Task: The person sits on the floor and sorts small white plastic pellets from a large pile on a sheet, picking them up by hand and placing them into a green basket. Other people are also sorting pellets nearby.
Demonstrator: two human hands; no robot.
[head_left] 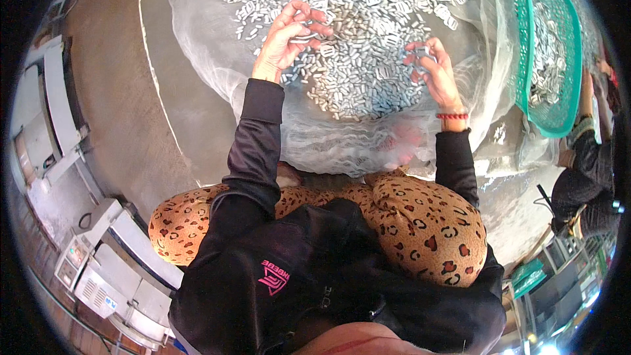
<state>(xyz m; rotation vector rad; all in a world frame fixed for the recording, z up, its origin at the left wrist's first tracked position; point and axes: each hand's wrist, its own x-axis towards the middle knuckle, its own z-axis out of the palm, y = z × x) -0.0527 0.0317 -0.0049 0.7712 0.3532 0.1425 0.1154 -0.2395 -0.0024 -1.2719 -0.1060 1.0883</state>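
Forward, left hand (pixel 289 38) and right hand (pixel 436 71) apart

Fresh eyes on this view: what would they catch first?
Probably the pile of small grey and white pieces on the sheer sheet, top centre, with the left hand and right hand at it, each holding pieces. Then the green basket, upper right, and the leopard-print trousers below the sheet.
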